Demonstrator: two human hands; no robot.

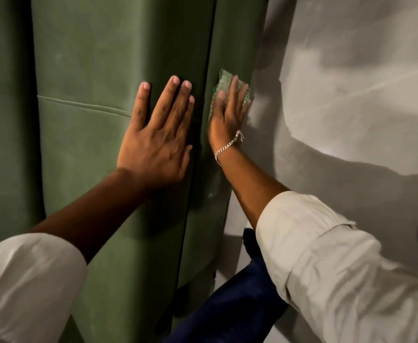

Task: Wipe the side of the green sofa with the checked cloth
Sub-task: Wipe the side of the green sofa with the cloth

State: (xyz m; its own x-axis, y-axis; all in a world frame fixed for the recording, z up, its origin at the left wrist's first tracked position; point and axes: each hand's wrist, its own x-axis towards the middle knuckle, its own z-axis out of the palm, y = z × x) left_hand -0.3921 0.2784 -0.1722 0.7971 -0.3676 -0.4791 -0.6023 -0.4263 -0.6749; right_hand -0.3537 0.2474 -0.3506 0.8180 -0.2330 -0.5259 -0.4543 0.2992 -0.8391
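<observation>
My right hand (227,112) is flat, fingers spread, pinning the cloth (224,81) to the sofa (118,58) side near its floor-facing edge; left hand (158,134) open, bracing the top, holding nothing. No real grasp, so the cloth could slip or bunch mid-stroke.

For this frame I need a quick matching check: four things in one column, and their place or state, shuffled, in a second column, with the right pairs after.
Things:
1. left hand
2. right hand
3. checked cloth
4. bracelet

Places or states:
A. pinned flat against the sofa's side panel
B. around the wrist of the wiping hand
C. spread bare on the wide panel of the green sofa, holding nothing
D. pressing the cloth to the sofa with fingers extended

Pairs: 1-C, 2-D, 3-A, 4-B
</observation>
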